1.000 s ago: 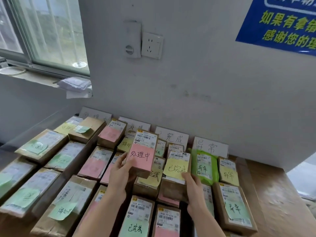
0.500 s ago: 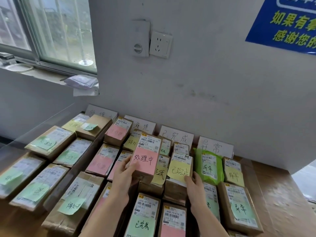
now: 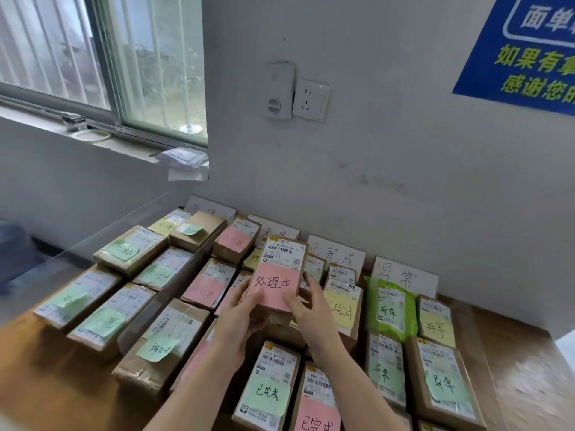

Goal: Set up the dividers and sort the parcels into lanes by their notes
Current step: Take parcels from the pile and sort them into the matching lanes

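left hand (image 3: 238,318) grips the lower left edge of a brown parcel (image 3: 281,259), thumb lying on its front. right hand (image 3: 314,315) grips the lower right edge, thumb on the front and fingers wrapped round the side. so both hands are clamped on the same parcel, one at each side. it is lifted clear of the rows and tilted up toward the camera, above the middle of the spread.

a white shipping label covers the parcel's upper half. a pink note (image 3: 273,286) reading 处理中 covers the lower half.

below it, many more parcels lie flat in rows on the wooden worktop (image 3: 529,368), each with a green, pink or yellow note. white cards lean on the wall behind the rows. one reads 已完成 (image 3: 337,255) and another 异常 (image 3: 404,275). the two further left are partly hidden by parcels, so only 处理 can be read.

just right of the hands lies a box with a yellow note (image 3: 340,307), and beyond it a green bag (image 3: 389,306) marked 异常. nearest the camera, between the forearms, a box carries a green note (image 3: 267,393) reading 已完成.

a clear panel (image 3: 124,219) stands along the left edge of the worktop.
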A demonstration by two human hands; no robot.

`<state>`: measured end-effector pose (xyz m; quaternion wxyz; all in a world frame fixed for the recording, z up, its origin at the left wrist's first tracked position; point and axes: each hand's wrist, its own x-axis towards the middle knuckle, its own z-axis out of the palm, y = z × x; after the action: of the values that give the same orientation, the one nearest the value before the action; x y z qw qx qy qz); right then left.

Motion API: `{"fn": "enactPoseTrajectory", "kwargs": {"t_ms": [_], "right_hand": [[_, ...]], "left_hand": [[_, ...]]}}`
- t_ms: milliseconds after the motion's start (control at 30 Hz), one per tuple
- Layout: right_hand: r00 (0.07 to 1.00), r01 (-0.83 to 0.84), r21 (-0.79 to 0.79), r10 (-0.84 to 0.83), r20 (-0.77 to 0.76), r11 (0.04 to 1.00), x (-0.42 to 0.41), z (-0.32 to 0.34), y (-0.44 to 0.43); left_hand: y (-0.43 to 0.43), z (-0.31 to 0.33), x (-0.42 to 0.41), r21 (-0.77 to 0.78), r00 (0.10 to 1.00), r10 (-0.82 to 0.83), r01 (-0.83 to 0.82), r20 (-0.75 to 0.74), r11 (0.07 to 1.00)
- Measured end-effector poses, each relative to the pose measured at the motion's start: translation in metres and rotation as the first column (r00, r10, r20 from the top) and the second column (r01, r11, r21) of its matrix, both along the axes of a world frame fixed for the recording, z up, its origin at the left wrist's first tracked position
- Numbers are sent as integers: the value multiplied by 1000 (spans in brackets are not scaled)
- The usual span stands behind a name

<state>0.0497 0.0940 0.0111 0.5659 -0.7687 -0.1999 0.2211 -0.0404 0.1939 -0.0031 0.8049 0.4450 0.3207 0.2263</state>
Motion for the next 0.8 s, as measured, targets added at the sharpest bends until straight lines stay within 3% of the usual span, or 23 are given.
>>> {"fn": "enactPoseTrajectory", "kwargs": {"t_ms": [333,467,800], "right_hand": [[997,24,11,-23,-75,1000,-27,-2,49],[981,66,33,-59,-186,997,-39,-9,81],[957,116,56,-97,-275,992,-70,-14,157]], "left_hand": [[55,1,-28,153,993,-60,75,-102,985],[88,-3,-39,184,989,-65,89,-132,979],[175,-5,-62,345,962,-153,225,-224,911]]}}
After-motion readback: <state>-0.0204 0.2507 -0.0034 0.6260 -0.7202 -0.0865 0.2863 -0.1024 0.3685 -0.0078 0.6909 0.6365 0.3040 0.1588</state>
